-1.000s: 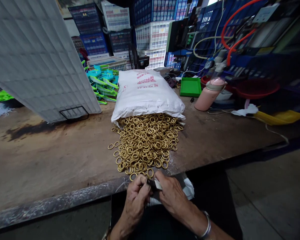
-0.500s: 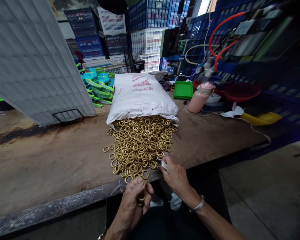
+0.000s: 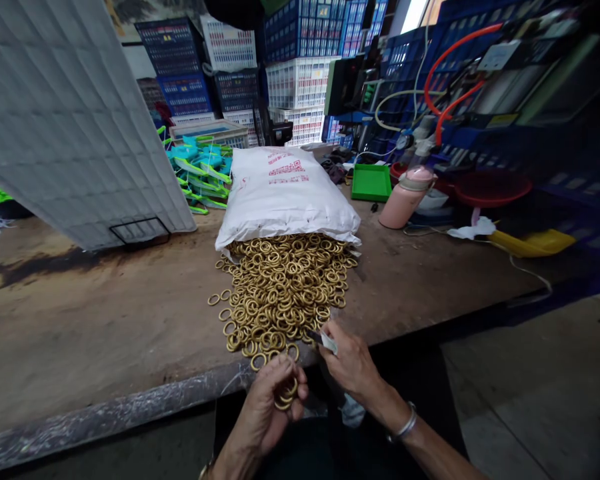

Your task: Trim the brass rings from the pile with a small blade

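Note:
My left hand (image 3: 270, 397) is curled around a few gold-coloured rings (image 3: 286, 399) just off the table's front edge. In my right hand (image 3: 353, 363) is a small knife (image 3: 316, 337) with a dark, narrow blade and something white at its grip. The knife's tip points left, over the front of a heap of loose gold rings (image 3: 285, 287). This heap spills from the mouth of a white sack (image 3: 295, 200) with red print, which lies flat on the table. Several single rings lie apart at the heap's left side.
A grey-white ribbed panel (image 3: 85, 133) stands at the left on the brown table (image 3: 130, 320). Behind are green and turquoise plastic pieces (image 3: 200, 170) and stacked crates (image 3: 305, 83). To the right stand a green tray (image 3: 371, 183), a pink bottle (image 3: 405, 200) and a yellow scoop (image 3: 535, 243).
My hands have moved apart: the right one went up and right with the knife to the heap, then slightly back down. The left hand has turned, showing the rings in it.

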Available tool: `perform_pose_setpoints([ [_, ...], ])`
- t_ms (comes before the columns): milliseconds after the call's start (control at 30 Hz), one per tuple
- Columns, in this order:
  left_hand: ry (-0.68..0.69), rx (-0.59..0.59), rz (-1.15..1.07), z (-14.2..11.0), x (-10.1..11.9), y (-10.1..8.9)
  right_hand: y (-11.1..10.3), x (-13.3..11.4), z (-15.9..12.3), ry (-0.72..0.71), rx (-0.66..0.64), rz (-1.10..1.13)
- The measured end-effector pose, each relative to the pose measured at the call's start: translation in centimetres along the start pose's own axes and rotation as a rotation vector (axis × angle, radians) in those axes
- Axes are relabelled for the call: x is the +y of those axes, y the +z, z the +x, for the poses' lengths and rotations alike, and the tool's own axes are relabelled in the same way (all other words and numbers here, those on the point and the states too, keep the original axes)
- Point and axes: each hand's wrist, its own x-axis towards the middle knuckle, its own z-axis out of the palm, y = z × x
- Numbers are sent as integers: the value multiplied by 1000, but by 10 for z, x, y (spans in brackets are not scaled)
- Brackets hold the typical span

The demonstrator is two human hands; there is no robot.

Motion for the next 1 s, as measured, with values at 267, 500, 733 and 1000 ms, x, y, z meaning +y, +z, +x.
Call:
perform_pose_setpoints([
  [267,92,52,263,4,-7,3,-11,-28,-14,-148,-149,299],
  [500,218,177,504,3,-6,3,-6,-33,-12,140,-163,639],
  [733,284,279,611,3,-2,12,10,-30,-20,406,-418,1079],
  [1000,124,121,542,0,-2,9,6,-28,-13,299,-201,764],
])
